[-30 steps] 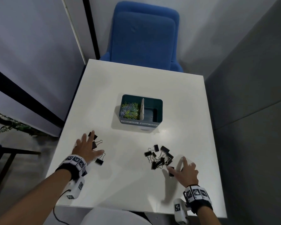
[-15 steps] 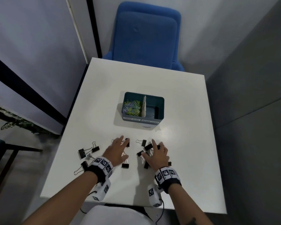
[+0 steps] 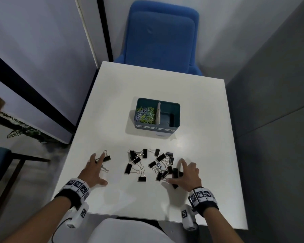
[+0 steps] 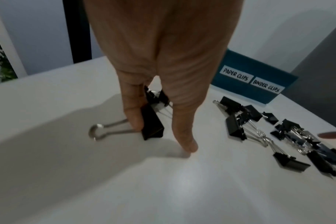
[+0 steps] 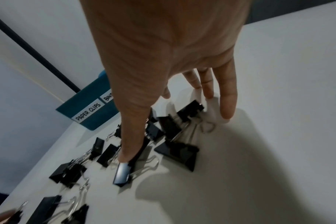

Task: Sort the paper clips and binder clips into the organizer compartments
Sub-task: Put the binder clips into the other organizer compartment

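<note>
A teal two-compartment organizer stands mid-table, labelled for paper clips and binder clips. Coloured paper clips fill its left compartment; the right compartment looks empty. Several black binder clips lie scattered on the table in front of it. My left hand lies flat with spread fingers on two separate binder clips left of the pile. My right hand is spread over the pile's right edge, its thumb pressing on clips. Neither hand grips anything.
The white table has grey walls on the left and right. A blue chair stands beyond its far edge. A dark frame and a plant sit on the floor to the left.
Both hands swept inward from the table's sides, pushing clips toward the middle, then moved apart again. The clips now lie in a looser pile in front of the organizer.
</note>
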`<move>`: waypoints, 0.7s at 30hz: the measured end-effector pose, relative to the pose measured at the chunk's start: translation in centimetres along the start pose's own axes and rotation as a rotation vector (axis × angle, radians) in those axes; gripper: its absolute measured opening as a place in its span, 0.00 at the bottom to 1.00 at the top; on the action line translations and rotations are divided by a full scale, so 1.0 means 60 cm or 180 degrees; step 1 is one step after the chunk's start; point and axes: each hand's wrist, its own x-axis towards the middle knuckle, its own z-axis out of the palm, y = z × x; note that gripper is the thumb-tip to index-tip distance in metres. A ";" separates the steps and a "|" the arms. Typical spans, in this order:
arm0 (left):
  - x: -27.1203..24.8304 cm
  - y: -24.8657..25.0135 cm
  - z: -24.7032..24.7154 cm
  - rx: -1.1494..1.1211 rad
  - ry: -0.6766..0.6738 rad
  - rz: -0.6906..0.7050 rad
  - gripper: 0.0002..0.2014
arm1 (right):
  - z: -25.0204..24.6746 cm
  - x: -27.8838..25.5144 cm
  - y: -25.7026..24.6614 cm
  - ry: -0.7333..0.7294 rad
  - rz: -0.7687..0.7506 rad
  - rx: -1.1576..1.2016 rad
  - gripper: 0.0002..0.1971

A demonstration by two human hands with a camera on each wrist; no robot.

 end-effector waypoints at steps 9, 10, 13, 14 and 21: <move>0.029 0.125 0.028 -0.0086 0.0182 0.0646 0.55 | 0.034 0.024 -0.090 0.0023 -0.0404 -0.0352 0.66; 0.030 0.140 0.031 -0.0105 0.0213 0.0695 0.54 | 0.036 0.025 -0.097 0.0063 -0.0418 -0.0325 0.64; 0.032 0.176 0.040 -0.0112 0.0253 0.0801 0.51 | 0.042 0.029 -0.112 0.0159 -0.0471 -0.0211 0.56; 0.031 0.186 0.043 -0.0099 0.0262 0.0832 0.49 | 0.043 0.029 -0.116 0.0187 -0.0503 -0.0201 0.53; 0.026 0.235 0.054 -0.0220 0.0294 0.0940 0.47 | 0.046 0.032 -0.129 0.0236 -0.0699 0.0034 0.36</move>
